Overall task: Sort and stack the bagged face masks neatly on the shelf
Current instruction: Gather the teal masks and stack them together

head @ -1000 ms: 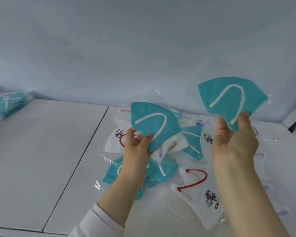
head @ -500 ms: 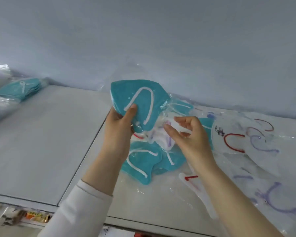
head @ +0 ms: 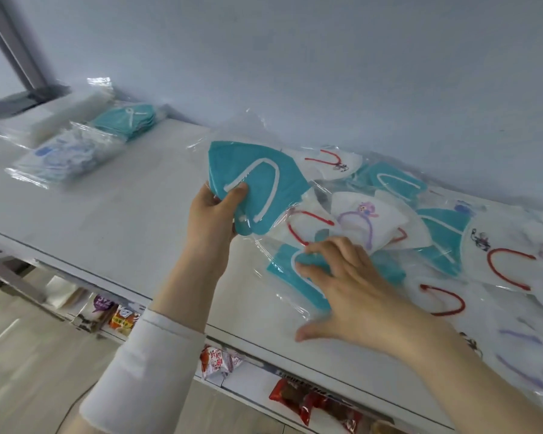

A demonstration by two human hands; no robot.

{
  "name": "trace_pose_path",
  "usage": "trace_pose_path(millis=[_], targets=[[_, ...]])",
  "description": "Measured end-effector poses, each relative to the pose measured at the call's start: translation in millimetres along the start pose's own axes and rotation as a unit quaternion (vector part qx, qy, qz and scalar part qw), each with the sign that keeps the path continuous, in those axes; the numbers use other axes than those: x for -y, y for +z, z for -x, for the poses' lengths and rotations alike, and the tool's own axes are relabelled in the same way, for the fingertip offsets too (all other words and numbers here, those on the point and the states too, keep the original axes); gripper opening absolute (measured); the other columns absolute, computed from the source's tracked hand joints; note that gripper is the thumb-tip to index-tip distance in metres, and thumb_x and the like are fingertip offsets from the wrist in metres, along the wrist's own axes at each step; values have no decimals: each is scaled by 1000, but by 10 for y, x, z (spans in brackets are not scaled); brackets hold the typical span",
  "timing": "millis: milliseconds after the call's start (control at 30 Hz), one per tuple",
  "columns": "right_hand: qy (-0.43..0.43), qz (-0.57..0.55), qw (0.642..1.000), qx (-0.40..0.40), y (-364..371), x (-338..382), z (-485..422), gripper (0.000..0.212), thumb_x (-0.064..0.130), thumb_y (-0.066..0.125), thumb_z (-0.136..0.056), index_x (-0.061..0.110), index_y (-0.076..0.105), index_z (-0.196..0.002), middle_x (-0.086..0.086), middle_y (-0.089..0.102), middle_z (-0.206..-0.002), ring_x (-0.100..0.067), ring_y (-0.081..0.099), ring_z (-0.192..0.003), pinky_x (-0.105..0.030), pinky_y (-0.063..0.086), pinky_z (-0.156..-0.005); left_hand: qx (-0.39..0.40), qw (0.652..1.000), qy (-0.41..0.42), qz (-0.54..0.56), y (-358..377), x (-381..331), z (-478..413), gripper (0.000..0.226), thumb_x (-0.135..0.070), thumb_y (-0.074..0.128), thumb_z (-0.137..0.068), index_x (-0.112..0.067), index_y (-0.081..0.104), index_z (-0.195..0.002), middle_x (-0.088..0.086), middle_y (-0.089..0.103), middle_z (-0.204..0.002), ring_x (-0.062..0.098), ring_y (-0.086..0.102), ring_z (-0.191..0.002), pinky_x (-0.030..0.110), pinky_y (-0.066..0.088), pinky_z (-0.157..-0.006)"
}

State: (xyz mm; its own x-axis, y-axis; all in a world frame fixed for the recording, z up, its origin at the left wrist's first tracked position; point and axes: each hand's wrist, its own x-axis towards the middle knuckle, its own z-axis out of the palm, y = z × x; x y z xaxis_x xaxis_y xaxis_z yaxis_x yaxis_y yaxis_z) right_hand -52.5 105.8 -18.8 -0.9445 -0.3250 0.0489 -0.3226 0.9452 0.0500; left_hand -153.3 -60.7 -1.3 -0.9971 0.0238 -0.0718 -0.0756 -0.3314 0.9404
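The pile lies under my right hand; the teal stack sits well off beyond my left hand. My left hand grips a teal mask. My right hand, spread and holding nothing, touches the next mask, which slants beneath its fingertips.

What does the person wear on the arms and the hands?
The left arm wears a white long sleeve with a seam near its cuff. The right arm shows no sleeve. The left hand and right hand wear no gloves or rings.
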Motion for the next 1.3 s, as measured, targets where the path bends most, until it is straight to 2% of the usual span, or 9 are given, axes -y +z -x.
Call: trace_pose_path(millis=[167, 300, 367, 533, 733, 933, 1000, 1067, 1300], targets=[[8, 2, 990, -144, 141, -11, 75, 44, 19, 87, -49, 8, 73, -90, -6, 68, -90, -25, 63, -83, -30, 57, -67, -26, 1000, -1, -10, -126, -66, 41, 16, -13, 54, -94, -17, 55, -109, 0, 66, -107, 22, 66, -99, 38, 57, -83], [32, 6, 973, -230, 1, -104, 176, 9, 18, 67, -74, 10, 72, -73, -2, 68, -82, -20, 67, -69, -24, 50, -57, -24, 1000, 3, -13, -145, -96, 53, 18, -13, 53, -95, -17, 55, -112, 0, 66, -108, 22, 66, -101, 41, 55, -87], [47, -2, 961, -273, -179, -221, 235, 24, 24, 52, -83, 12, 73, -78, -1, 69, -81, -20, 65, -70, -21, 46, -64, -17, 1000, 5, -13, -117, -97, 68, 13, -14, 53, -95, -19, 56, -107, -2, 67, -106, 21, 66, -99, 41, 54, -88], [181, -160, 903, -355, -730, -534, 453, 12, 28, 63, -86, 19, 70, -88, 8, 70, -81, -4, 59, -66, -10, 44, -66, -4, 1000, 14, -1, -16, -141, 85, 14, -15, 54, -95, -20, 57, -107, 1, 67, -109, 21, 66, -100, 41, 53, -91], [350, -439, 722, -405, -904, -872, 604, 10, 19, 61, -89, 27, 64, -83, 9, 67, -84, -2, 63, -52, -11, 50, -54, 27, 999, 28, 6, 231, -127, 115, 12, -15, 53, -95, -25, 57, -100, -4, 67, -104, 18, 66, -98, 38, 53, -90], [380, -773, 367, -352, -728, -595, 423, 19, 5, 52, -92, 6, 54, -72, 0, 63, -51, -3, 59, -45, -14, 47, -43, 98, 995, 16, -10, 693, 145, 371, 17, -16, 53, -95, -20, 58, -110, -2, 69, -106, 17, 67, -98, 31, 56, -84], [397, -794, 293, -355, -620, -474, 321, 19, 3, 54, -90, 4, 54, -71, -4, 60, -53, -5, 58, -43, -15, 47, -41, 110, 994, 22, 1, 830, 226, 485, 22, -15, 53, -95, -14, 56, -117, 2, 69, -109, 17, 67, -97, 29, 56, -83], [437, -763, 322, -350, -521, -364, 245, 19, 6, 59, -88, 8, 56, -69, 0, 56, -50, -5, 52, -43, -16, 43, -40, 123, 992, 29, 13, 923, 270, 584, 26, -16, 53, -95, -10, 54, -120, 4, 68, -110, 14, 67, -96, 23, 55, -78], [375, -628, 651, -204, -428, -130, 212, 13, 28, 67, -82, 20, 63, -74, 17, 62, -54, 8, 58, -55, -7, 40, -49, 96, 993, 63, -9, 820, 181, 519, 28, -16, 59, -91, -6, 56, -117, 5, 69, -105, 11, 68, -88, 18, 53, -67]])
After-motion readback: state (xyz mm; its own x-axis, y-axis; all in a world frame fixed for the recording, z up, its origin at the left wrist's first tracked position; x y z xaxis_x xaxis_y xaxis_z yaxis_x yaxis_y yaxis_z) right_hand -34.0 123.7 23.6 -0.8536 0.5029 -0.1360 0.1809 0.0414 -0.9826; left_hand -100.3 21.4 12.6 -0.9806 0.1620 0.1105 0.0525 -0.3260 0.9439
